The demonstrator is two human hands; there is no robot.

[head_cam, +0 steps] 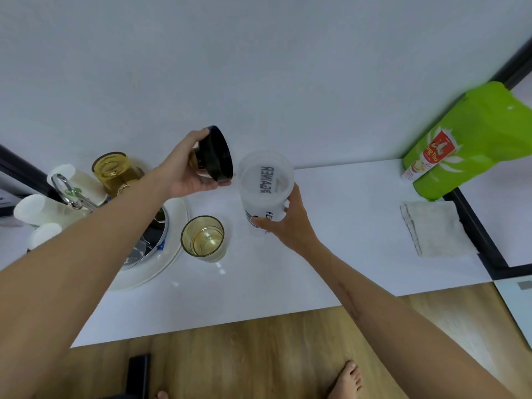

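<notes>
My left hand (pixel 184 171) grips a black round lid (pixel 217 156), held tilted above the white counter (pixel 345 226), just left of the cup's mouth. My right hand (pixel 283 223) grips the lower part of a frosted translucent shaker cup (pixel 266 187) with dark lettering, its open mouth tipped toward the camera. The lid is off the cup and a small gap separates them.
An amber glass (pixel 203 239) stands on the counter beside a round white sink (pixel 161 254) with a chrome tap (pixel 70 194). Another amber glass (pixel 115 172) and white cups (pixel 43 210) sit at the left. A green pouch (pixel 472 142) and a folded cloth (pixel 434 228) lie at the right.
</notes>
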